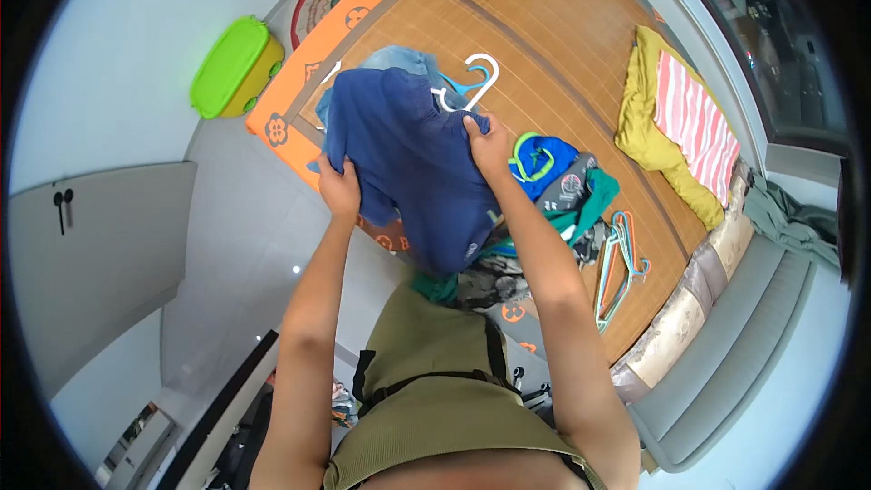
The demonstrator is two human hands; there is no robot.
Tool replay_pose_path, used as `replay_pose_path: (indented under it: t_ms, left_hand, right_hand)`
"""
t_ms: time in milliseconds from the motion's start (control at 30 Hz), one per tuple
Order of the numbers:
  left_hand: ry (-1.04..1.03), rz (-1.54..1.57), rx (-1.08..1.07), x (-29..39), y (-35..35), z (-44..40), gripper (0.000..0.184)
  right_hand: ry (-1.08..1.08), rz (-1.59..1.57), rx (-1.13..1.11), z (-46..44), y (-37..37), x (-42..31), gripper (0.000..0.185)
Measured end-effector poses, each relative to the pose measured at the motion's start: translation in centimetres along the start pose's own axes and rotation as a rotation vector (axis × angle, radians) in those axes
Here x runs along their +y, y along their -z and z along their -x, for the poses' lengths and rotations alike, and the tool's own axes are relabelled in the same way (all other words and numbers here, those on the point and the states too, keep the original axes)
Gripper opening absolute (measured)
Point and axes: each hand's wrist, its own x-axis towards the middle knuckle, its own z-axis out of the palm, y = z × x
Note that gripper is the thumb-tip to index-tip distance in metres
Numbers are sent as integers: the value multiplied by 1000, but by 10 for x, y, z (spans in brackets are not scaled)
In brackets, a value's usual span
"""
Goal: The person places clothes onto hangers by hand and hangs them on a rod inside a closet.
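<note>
A dark blue garment (pixel 399 154) is spread between my two hands above the edge of the bed mat. My left hand (pixel 339 189) grips its left side, fingers closed on the cloth. On the other side, my right hand (pixel 490 147) pinches the garment near its upper right edge. A white hanger (pixel 484 83) shows its hook just above the garment; how far it reaches into the cloth is hidden. Behind it lie a light blue garment (pixel 399 58) and a blue hanger (pixel 464 84), both partly covered.
Piled clothes (pixel 553 181) lie right of my right hand, with several hangers (pixel 620 263) beside them. A yellow cloth (pixel 640 118) and a striped cloth (pixel 689 118) are at the far right. A green-lidded bin (pixel 229 63) stands on the floor at the left.
</note>
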Motion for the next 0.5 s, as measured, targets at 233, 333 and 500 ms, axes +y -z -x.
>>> replay_pose_path:
  t_ms: [233,333,500]
  left_hand:
    - [-209,-9,-48,-9,-48,-80,39]
    - [-244,-135,-190,-14,-68,-88,46]
    - [-454,-400,-231,-9,-83,-62,48]
  right_hand:
    - [-125,155,45,-60,-73,39,31]
    - [-109,193,1,-79,-73,66,33]
    - [-25,363,-12,-81,-58,91,42]
